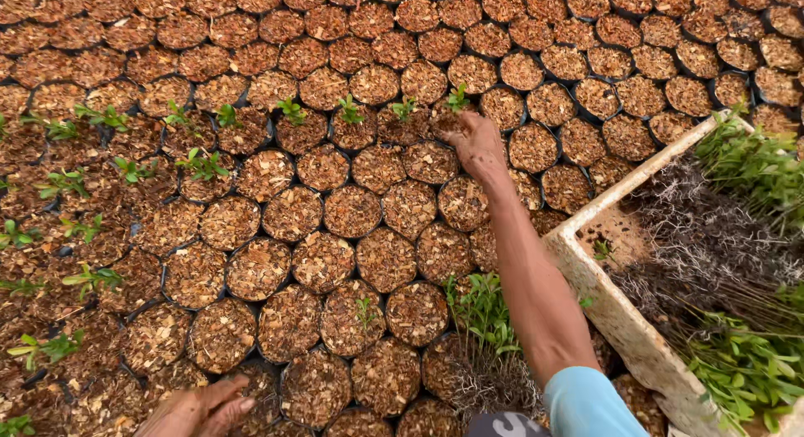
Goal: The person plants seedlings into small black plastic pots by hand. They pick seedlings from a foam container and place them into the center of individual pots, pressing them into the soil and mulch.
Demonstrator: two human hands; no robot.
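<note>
Many round black nursery pots filled with brown wood chips cover the ground. My right hand reaches far forward, fingers pressed into the chips of a pot just below a small green seedling. A row of planted seedlings runs to the left of it. My left hand rests flat on the pots at the bottom edge, fingers apart, holding nothing. A loose bunch of bare-root seedlings lies on the pots near my right elbow.
A worn white foam box at the right holds several bare-root green seedlings with tangled roots. More planted seedlings stand in pots along the left side.
</note>
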